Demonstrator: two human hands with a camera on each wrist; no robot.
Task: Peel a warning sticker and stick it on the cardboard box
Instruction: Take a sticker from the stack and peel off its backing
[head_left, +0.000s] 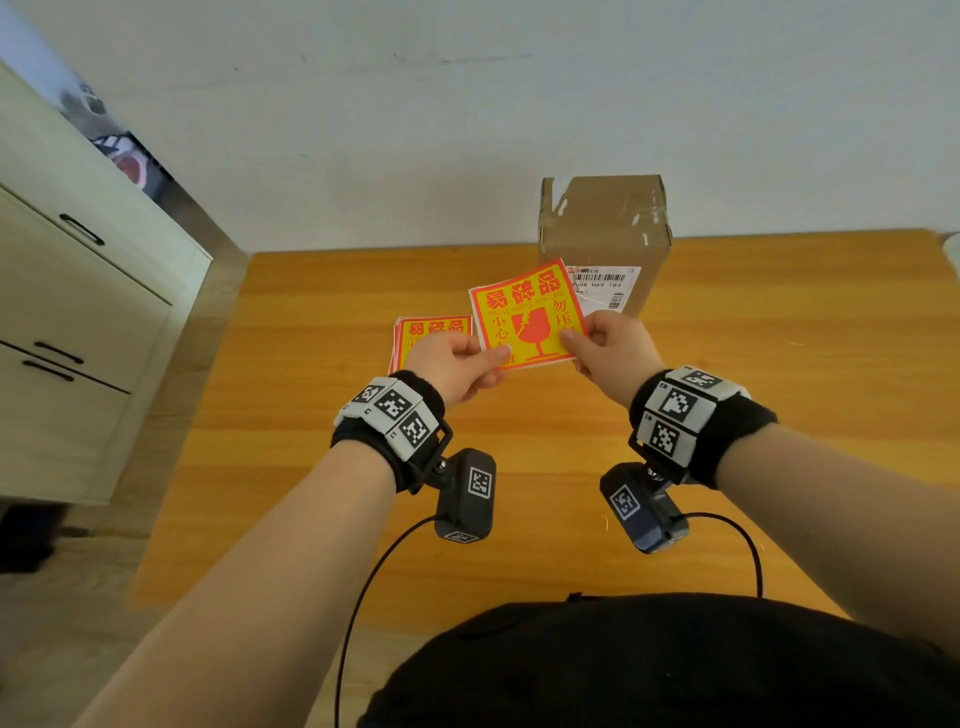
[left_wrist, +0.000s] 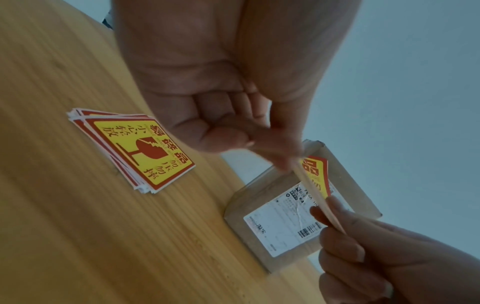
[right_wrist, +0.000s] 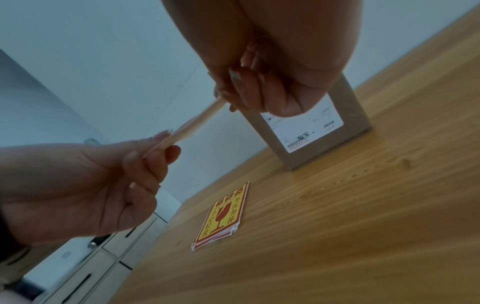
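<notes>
Sticker hangs above the surface, just near of the box, pinched at its near corners by left hand and right hand; we should fray one corner with a nail and peel slowly.

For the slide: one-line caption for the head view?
Left hand and right hand hold a warning sticker before the cardboard box.
</notes>
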